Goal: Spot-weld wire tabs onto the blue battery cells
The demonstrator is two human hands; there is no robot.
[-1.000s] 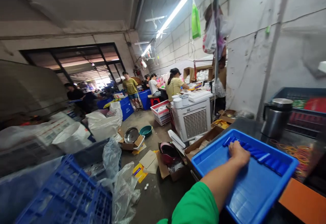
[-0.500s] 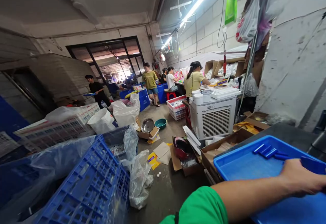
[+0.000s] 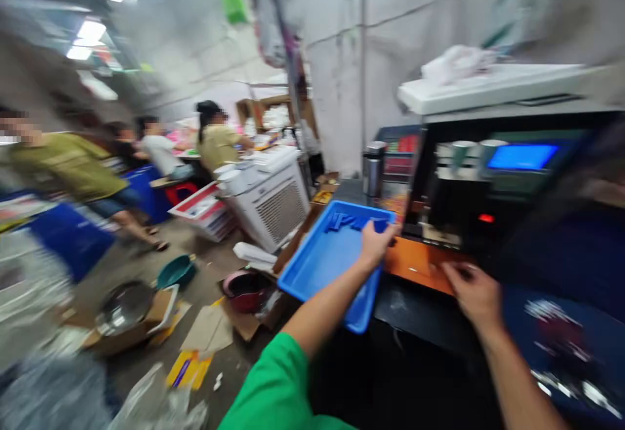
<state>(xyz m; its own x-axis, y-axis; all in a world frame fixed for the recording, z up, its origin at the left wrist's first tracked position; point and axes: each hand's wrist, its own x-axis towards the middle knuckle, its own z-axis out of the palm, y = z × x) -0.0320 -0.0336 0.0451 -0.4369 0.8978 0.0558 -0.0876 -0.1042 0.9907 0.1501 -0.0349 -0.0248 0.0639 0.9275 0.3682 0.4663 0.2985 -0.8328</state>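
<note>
My left hand (image 3: pixel 375 245) is closed at the right rim of a blue tray (image 3: pixel 317 267), with its fingers around a dark blue piece. Several small blue pieces (image 3: pixel 342 221) lie at the tray's far end. To the right, my right hand (image 3: pixel 476 290) reaches over an orange board (image 3: pixel 420 264) in front of a dark machine (image 3: pixel 459 208) with a lit blue screen. Its thumb and fingers are close together near the board's edge; blur hides what they hold, if anything.
A steel flask (image 3: pixel 374 169) stands behind the tray. Left of it is a white air cooler (image 3: pixel 273 202). Open cartons (image 3: pixel 249 326) and a green basin (image 3: pixel 176 272) are on the floor. One person (image 3: pixel 73 163) walks at the left; others sit at a bench.
The view has swung right, bringing the machine, the orange board and my right hand into sight. My left hand stays at the tray. The walking person appears nearer.
</note>
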